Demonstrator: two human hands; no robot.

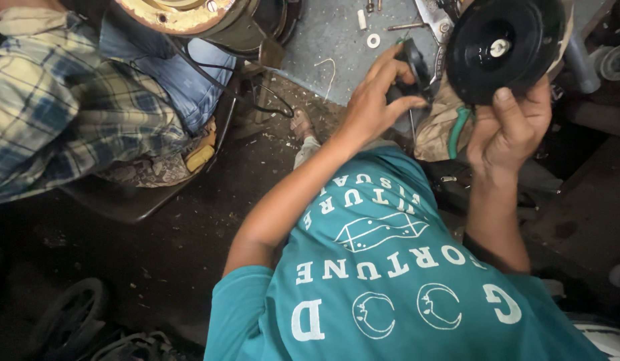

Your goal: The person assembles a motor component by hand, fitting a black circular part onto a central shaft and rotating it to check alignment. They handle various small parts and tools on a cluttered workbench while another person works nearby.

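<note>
My right hand (509, 127) holds up a black round disc (504, 47) with a small white hub at its middle, fingers under its lower edge and thumb on its face. My left hand (377, 100) is closed around a smaller dark part (411, 67) just left of the disc; what kind of part it is I cannot tell. Both hands are raised in front of my teal printed shirt (383, 281).
Another person in a plaid shirt (62, 113) and jeans sits at the left. A large rusty round housing (183, 13) is at the top. Bolts and a white washer (373, 40) lie on a grey slab. A dirty rag (435, 130) and a green-handled tool (460, 127) lie below the disc. A wheel (69, 314) rests at bottom left.
</note>
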